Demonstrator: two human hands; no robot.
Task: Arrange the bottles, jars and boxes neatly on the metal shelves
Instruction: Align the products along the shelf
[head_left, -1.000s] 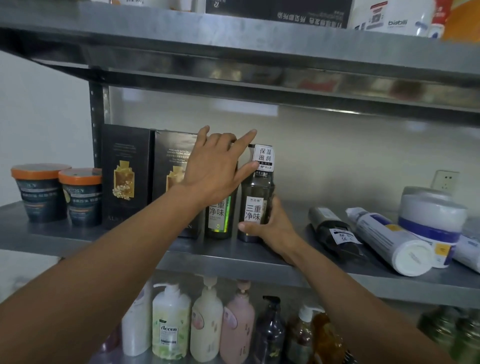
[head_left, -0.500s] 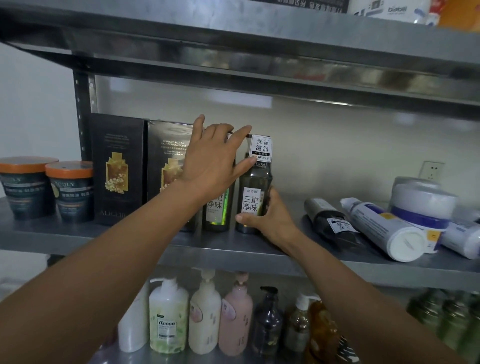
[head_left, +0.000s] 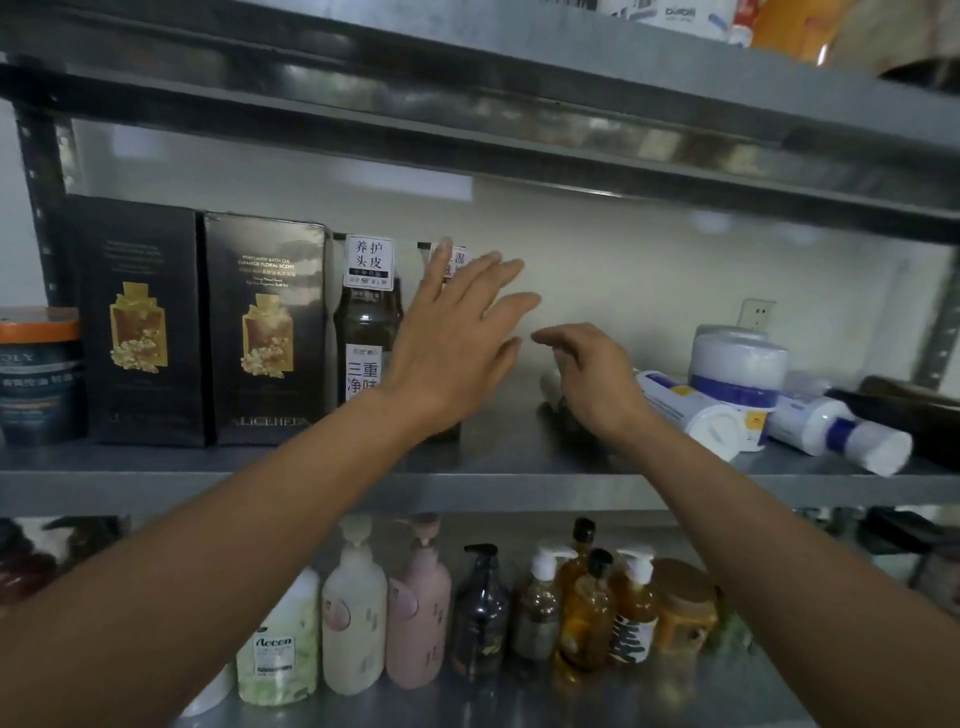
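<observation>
Bottles (head_left: 366, 338) of dark glass stand upright on the middle shelf (head_left: 519, 488), just beside two black boxes (head_left: 265, 332) and an orange-lidded jar (head_left: 39, 374) (that left end looks finished). Further right, white tubes (head_left: 696, 410) lie on their sides near a white jar (head_left: 737, 364), so that end needs tidying. Left hand (head_left: 457, 338) spreads straight fingers before one bottle. The right hand (head_left: 592, 379), fingers loosely bent, holds nothing.

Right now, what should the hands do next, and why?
Probably the right hand should close on the dark bottle lying under it and stand it beside the upright bottles; the hand hovers open right over it, and it lies flat.
</observation>
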